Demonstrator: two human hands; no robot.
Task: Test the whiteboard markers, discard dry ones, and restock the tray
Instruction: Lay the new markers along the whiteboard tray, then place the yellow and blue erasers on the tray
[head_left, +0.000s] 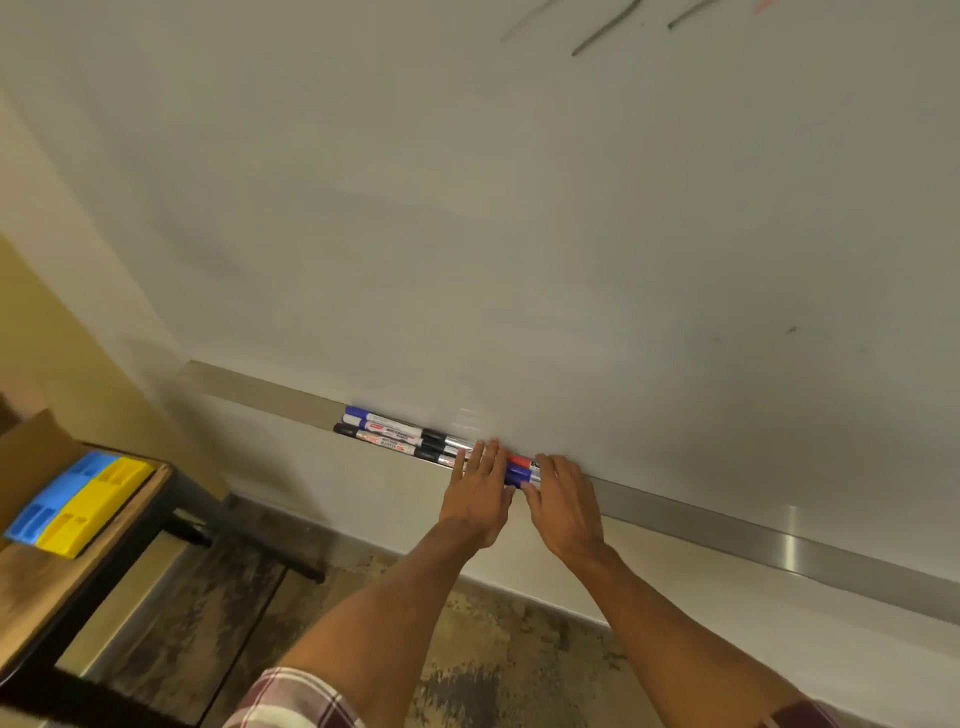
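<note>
Steel tray (727, 527) at frame centre: left hand (480, 493) lies flat-fingered on the markers (395, 434), right hand (566, 506) grip unclear, so nudge their ends flush gently.

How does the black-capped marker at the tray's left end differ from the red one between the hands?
The black-capped marker lies untouched at the tray's front edge, barrel in full view; the red marker sits nearer the board, mostly hidden by the left hand and right hand. Both lie lengthwise in the tray.

markers (389, 434) partly hidden under left hand (480, 488), labels blurred
</note>
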